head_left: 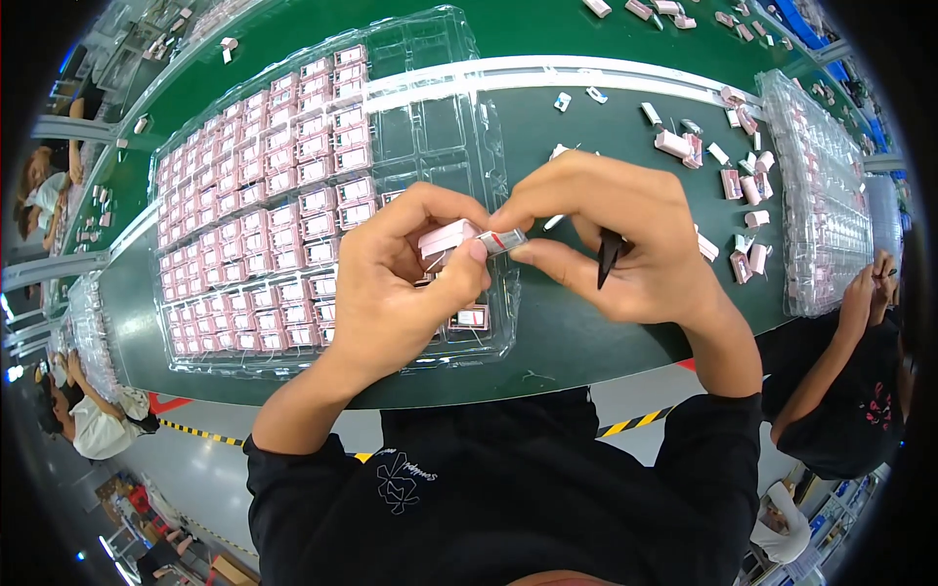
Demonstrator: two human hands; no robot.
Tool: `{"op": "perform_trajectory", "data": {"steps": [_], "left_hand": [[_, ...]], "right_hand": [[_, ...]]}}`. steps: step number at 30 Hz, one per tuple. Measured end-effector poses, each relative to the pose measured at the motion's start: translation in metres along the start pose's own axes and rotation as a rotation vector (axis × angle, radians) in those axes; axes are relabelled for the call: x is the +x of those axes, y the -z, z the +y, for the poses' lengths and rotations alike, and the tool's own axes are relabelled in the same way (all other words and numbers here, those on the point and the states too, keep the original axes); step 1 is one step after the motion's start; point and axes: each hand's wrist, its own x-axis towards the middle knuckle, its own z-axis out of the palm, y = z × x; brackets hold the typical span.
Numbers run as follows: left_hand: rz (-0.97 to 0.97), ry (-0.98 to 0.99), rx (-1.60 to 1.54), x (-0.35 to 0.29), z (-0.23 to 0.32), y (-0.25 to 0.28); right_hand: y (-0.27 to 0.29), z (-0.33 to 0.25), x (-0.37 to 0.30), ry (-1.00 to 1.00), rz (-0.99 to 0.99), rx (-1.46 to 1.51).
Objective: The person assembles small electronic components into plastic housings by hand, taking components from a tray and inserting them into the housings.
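Note:
Close together above the front of the tray, both my hands are closed on small parts. My left hand (pixel 396 269) grips a pink plastic housing (pixel 447 237) between thumb and fingers. Beside it, the thumb and forefinger of my right hand (pixel 625 234) pinch a small silvery rectangular piece (pixel 502 241) with a red stripe, its near end against the left thumb. A pointed black tool (pixel 610 258), its kind hidden, is tucked in the right palm. Under the hands lies a clear plastic tray (pixel 503 332) with rows of pink housings (pixel 264 220).
Loose pink housings (pixel 674 145) and small white pieces are scattered on the green table (pixel 586 322) at right. Beyond them rises a stack of clear trays (pixel 821 195). A metal rail (pixel 586 66) borders the green conveyor belt (pixel 528 29). A co-worker (pixel 850 391) sits at right.

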Motion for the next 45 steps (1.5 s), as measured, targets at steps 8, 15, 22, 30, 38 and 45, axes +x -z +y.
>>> {"op": "perform_trajectory", "data": {"steps": [8,15,22,30,38,45], "left_hand": [[-0.018,-0.01,-0.225,0.006,0.001,-0.002],[0.067,-0.064,-0.132,0.006,-0.002,-0.005],[0.142,-0.18,-0.015,0.003,-0.006,-0.007],[0.195,-0.304,0.1,-0.001,-0.011,-0.007],[0.148,-0.34,0.13,-0.002,-0.015,-0.013],[0.115,-0.343,0.089,-0.003,-0.016,-0.013]], "right_hand": [[0.0,0.004,0.0,-0.074,0.139,-0.129],[-0.008,-0.006,0.001,-0.081,0.244,-0.269],[-0.013,-0.005,-0.003,-0.087,0.232,-0.218],[-0.04,-0.003,-0.015,0.214,0.252,-0.164],[-0.038,-0.005,-0.016,0.262,0.307,-0.351],[-0.038,-0.002,-0.015,0.272,0.273,-0.414]]}}
